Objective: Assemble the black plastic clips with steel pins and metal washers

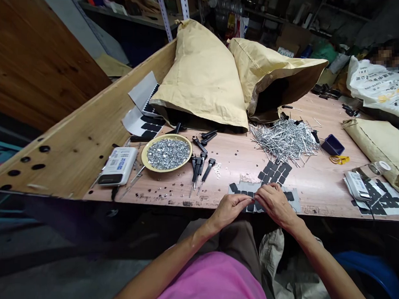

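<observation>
My left hand (pixel 230 208) and my right hand (pixel 273 202) meet at the near edge of the wooden table (pixel 318 184). Both pinch with closed fingers at a grey backing sheet (pixel 294 199) that carries small black pads. What exactly sits between the fingertips is too small to make out. Loose black pads (pixel 274 171) lie just beyond the hands. A few black-handled pins (pixel 200 169) rest to the left of them.
A yellow dish of small silver nuts (pixel 168 153) stands left of centre, next to a white power bank (pixel 119 165). A heap of metal pins (pixel 284 139), a blue tray (pixel 332 145) and two big paper sacks (pixel 203 75) lie behind. More pad sheets (pixel 381 197) sit right.
</observation>
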The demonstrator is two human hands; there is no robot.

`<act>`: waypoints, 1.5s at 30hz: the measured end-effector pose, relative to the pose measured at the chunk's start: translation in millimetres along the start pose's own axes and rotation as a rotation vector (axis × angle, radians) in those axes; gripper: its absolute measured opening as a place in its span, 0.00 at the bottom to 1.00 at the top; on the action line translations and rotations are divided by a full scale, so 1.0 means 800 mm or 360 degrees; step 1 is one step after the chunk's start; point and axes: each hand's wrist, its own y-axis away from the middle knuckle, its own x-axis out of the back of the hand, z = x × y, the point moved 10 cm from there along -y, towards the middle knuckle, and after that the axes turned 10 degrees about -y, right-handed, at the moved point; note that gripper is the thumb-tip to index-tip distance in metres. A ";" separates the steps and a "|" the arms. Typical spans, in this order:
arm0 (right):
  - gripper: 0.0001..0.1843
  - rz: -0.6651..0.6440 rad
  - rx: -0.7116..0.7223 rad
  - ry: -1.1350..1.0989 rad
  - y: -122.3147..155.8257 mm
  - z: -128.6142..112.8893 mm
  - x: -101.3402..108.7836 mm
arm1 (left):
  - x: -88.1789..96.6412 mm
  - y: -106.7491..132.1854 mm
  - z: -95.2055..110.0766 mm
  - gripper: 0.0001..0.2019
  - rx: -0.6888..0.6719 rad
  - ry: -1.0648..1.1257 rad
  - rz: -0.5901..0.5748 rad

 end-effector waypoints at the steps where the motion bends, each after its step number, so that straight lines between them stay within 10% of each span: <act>1: 0.29 -0.0002 -0.0003 -0.0001 0.000 0.002 -0.005 | 0.000 0.002 0.002 0.13 -0.0016 -0.0061 0.0017; 8: 0.32 0.0062 -0.0560 -0.0264 0.008 0.044 -0.018 | 0.004 0.005 0.001 0.12 0.0038 -0.0116 0.0142; 17: 0.27 0.0183 -0.0078 0.0079 0.002 0.001 0.000 | 0.007 0.007 0.005 0.11 0.0047 -0.0120 0.0193; 24: 0.27 0.0462 -0.0606 -0.0131 0.029 0.047 0.008 | 0.004 0.005 -0.008 0.14 0.0245 0.0518 0.0224; 30: 0.17 0.0544 -0.0799 -0.1317 0.051 0.031 -0.058 | -0.023 0.000 -0.020 0.15 0.0425 0.1260 0.0219; 39: 0.16 0.0664 -0.1295 -0.2397 0.073 0.023 -0.125 | -0.027 0.008 -0.025 0.10 0.0400 0.0906 0.0233; 45: 0.22 0.0452 -0.1515 -0.2017 0.101 0.026 -0.141 | -0.043 0.017 -0.052 0.11 0.0456 0.0760 0.0236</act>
